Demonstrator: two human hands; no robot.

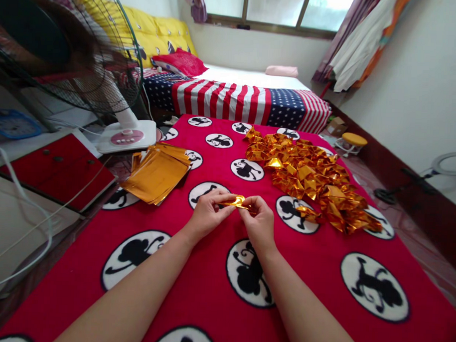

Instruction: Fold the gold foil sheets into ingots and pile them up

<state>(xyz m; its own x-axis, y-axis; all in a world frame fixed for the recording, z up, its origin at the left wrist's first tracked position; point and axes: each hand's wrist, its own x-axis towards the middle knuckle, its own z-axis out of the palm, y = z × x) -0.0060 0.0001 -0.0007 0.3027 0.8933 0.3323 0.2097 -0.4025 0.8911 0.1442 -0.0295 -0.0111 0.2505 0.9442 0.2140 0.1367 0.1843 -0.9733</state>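
Note:
A narrow folded piece of gold foil paper is pinched between my two hands, above the middle of the red cloth. My left hand grips its left end with thumb and fingers. At the right end, my right hand holds it the same way. To the left lies a stack of flat gold foil sheets, slightly fanned out. A large heap of folded gold foil pieces spreads over the cloth on the right, one small piece lying at its near edge.
The red cloth bears white circles with black monkey figures. A fan stands at the left beside a red panel. Behind is a bed with a stars-and-stripes cover. On the right are a yellow stool and a ring-topped stand.

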